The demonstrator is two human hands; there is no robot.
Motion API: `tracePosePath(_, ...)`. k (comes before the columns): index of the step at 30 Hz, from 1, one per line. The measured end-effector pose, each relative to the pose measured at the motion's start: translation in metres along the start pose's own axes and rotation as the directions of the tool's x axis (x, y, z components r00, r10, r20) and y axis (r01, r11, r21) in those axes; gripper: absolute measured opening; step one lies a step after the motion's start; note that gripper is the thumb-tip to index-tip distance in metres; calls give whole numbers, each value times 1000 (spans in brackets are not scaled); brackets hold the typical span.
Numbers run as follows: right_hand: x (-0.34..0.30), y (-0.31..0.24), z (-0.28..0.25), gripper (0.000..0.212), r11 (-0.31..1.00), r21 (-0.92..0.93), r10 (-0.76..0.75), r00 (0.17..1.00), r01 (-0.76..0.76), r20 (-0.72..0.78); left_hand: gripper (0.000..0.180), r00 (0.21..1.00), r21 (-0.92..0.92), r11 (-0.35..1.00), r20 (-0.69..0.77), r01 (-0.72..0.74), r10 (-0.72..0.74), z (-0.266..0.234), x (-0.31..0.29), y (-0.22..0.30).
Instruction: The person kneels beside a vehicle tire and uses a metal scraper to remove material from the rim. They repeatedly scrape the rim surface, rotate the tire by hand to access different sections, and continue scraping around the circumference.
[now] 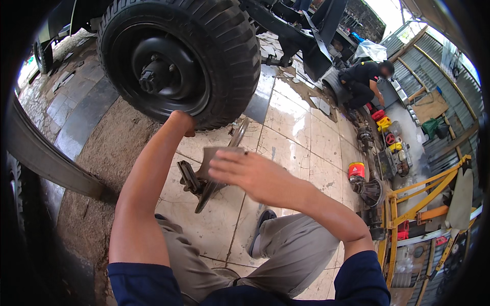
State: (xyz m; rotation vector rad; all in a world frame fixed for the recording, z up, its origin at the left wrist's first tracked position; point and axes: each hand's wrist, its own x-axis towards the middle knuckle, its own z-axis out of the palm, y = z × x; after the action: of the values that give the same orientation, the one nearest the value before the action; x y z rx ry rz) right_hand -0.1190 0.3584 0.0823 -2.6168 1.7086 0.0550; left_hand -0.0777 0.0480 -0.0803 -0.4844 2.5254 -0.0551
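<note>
Head view: from where I stand watching, a large black tyre [232, 56] fills the space around 11 o'clock, mounted on a dark wheel rim [191, 84] with a protruding hub [154, 75]. The person's left hand [183, 121] reaches up to the tyre's lower edge, at its 5 o'clock; the wrist hides the fingers, so I cannot tell whether that grip is wide or narrow. Just left of centre, toward 9 o'clock, a brown metal stand [204, 166] with splayed plates rests on the pale tiled floor [291, 135], below the tyre and apart from it. The right hand [245, 171] lies across its upper part, palm down, fingers extended close together and slightly blurred; the thumb is hidden, and I cannot tell whether this grip closes on the metal. A strip of sandy dirt [109, 137] runs along 9 o'clock. At 2 o'clock a co-worker [360, 79] in dark clothes bends forward, one arm reaching down. Near 3 o'clock a red can [356, 170] stands beside a greasy axle housing [372, 192], and a yellow metal frame [393, 217] rises at 4 o'clock.
</note>
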Motion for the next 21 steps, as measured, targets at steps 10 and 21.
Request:
tracePosePath(10, 1, 9, -9, 61, 997, 16, 79, 997, -80, 18, 50, 998, -40, 999, 54, -20, 23, 0, 0, -1)
tracePosePath(21, -3, 11, -9, 55, 998, 9, 64, 996, -64, -61, 49, 994, -1, 999, 97, -44, 44, 6, 4, -4)
